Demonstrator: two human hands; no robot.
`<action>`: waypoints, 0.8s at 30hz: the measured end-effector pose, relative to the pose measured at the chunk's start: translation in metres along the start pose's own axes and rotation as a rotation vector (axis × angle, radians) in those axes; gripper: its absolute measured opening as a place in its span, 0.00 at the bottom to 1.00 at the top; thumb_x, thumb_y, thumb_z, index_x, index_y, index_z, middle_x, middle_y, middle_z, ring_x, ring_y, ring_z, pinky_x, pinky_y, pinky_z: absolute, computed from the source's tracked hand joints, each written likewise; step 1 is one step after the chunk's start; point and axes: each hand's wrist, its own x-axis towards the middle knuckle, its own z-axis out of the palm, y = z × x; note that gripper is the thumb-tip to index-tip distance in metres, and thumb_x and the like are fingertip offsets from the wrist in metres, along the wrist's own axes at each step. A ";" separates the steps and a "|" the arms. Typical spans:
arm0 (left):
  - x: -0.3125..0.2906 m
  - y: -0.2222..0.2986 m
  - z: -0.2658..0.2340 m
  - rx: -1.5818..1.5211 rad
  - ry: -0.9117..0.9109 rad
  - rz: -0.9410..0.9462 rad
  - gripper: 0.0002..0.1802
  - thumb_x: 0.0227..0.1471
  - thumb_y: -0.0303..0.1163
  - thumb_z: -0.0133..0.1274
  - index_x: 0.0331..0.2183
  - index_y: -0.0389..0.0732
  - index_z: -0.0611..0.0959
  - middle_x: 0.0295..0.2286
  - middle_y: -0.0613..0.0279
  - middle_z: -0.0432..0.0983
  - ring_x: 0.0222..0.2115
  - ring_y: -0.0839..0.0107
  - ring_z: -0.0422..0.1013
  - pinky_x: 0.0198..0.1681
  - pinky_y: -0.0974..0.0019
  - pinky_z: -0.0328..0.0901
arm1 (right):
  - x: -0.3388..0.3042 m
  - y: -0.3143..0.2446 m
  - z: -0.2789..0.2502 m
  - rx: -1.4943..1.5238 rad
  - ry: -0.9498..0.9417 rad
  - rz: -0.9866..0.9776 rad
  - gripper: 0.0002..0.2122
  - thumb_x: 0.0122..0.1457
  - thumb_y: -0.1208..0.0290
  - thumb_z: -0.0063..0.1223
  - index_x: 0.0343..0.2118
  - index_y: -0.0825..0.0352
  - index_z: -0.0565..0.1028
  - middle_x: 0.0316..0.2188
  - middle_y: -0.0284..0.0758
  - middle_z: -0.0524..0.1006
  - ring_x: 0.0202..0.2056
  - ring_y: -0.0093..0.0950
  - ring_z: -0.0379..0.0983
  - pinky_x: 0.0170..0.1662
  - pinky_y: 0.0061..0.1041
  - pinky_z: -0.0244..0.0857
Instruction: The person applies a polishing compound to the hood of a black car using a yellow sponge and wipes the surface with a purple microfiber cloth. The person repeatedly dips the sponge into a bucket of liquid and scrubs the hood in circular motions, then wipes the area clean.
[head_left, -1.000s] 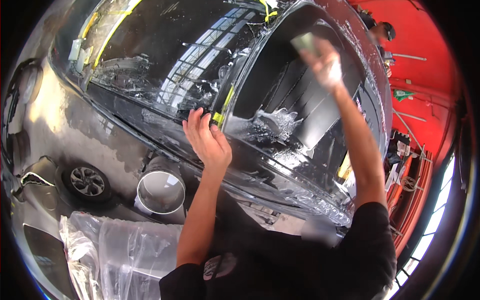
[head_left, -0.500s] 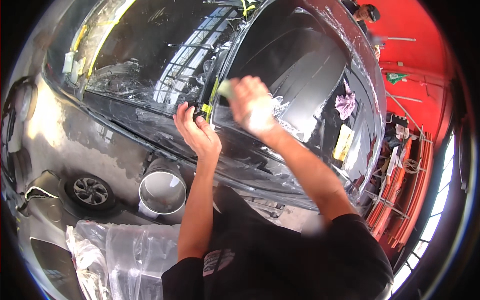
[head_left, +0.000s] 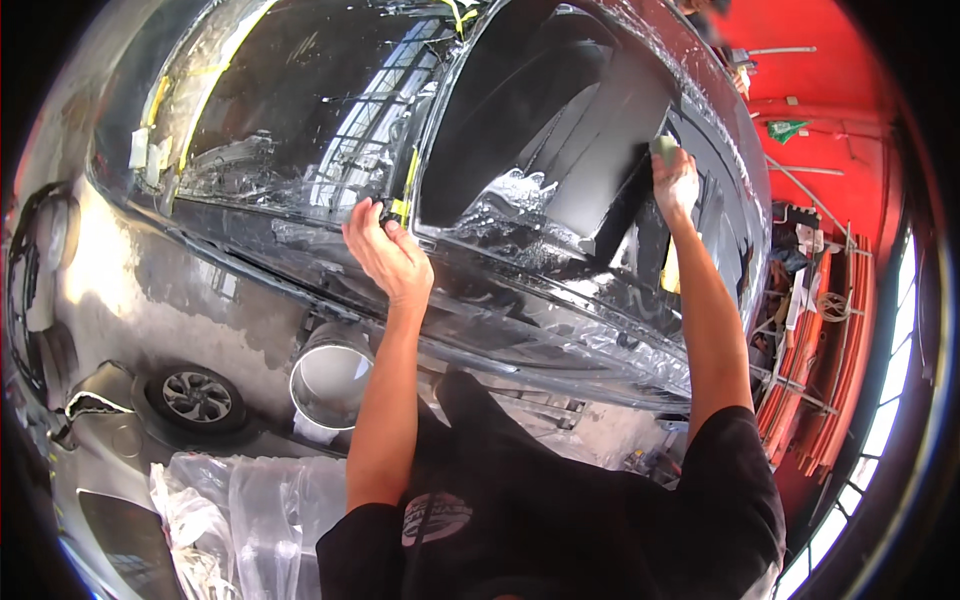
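A large glossy black car panel [head_left: 520, 110] lies under both hands, with streaks of white suds over its nearer part. My right hand [head_left: 678, 185] is closed on a pale green pad [head_left: 664, 150] at the panel's right side, my arm stretched out. My left hand [head_left: 388, 255] is held loosely bent at the panel's left corner, fingers and thumb apart. Its fingertips are beside a small black part and a strip of yellow tape [head_left: 399, 208]; whether they touch is hard to tell. A yellow sheet [head_left: 670, 268] shows partly behind my right forearm.
Left of the panel is a dark glass area [head_left: 290, 110] edged with yellow tape. Below stand a white bucket [head_left: 332, 385], a wheel [head_left: 197, 397] and clear plastic sheeting [head_left: 280, 510]. Orange rails [head_left: 810, 350] stand at the right; another person [head_left: 705, 15] is at the far right.
My right hand has swept right with the pad, from near my left hand across the panel. The suds are spread differently, and a purple cloth is now hidden. My left hand stays nearly in place.
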 end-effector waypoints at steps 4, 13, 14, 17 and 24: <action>0.000 -0.004 0.000 0.041 -0.006 -0.003 0.17 0.68 0.26 0.47 0.56 0.37 0.75 0.56 0.45 0.74 0.59 0.44 0.70 0.69 0.32 0.55 | -0.050 -0.086 0.027 0.248 0.173 -0.023 0.16 0.60 0.68 0.63 0.47 0.71 0.77 0.42 0.50 0.77 0.43 0.52 0.76 0.47 0.51 0.72; 0.006 0.000 0.000 0.030 0.016 -0.007 0.18 0.64 0.24 0.48 0.55 0.37 0.75 0.54 0.44 0.74 0.59 0.43 0.68 0.66 0.37 0.56 | -0.118 -0.309 -0.037 0.491 -0.117 -0.356 0.23 0.52 0.69 0.69 0.51 0.69 0.76 0.41 0.42 0.75 0.45 0.45 0.76 0.45 0.43 0.75; 0.009 0.002 -0.002 0.043 0.017 0.001 0.18 0.63 0.23 0.49 0.54 0.36 0.75 0.54 0.44 0.74 0.58 0.41 0.68 0.65 0.40 0.58 | -0.115 -0.302 -0.039 0.496 -0.113 -0.381 0.22 0.53 0.69 0.68 0.50 0.69 0.76 0.41 0.42 0.75 0.45 0.45 0.76 0.46 0.44 0.75; 0.000 0.002 0.009 0.089 -0.037 0.010 0.17 0.63 0.27 0.53 0.53 0.38 0.77 0.52 0.47 0.76 0.57 0.44 0.69 0.66 0.39 0.56 | -0.114 -0.257 -0.033 0.552 -0.186 -0.297 0.18 0.56 0.68 0.66 0.47 0.69 0.75 0.41 0.47 0.77 0.44 0.48 0.76 0.48 0.48 0.73; 0.004 -0.002 -0.004 0.093 -0.146 -0.011 0.24 0.62 0.36 0.61 0.56 0.40 0.76 0.54 0.50 0.74 0.59 0.48 0.68 0.70 0.35 0.52 | -0.082 -0.127 -0.041 0.490 -0.365 -0.119 0.23 0.60 0.62 0.66 0.56 0.68 0.79 0.59 0.50 0.77 0.62 0.50 0.71 0.65 0.47 0.66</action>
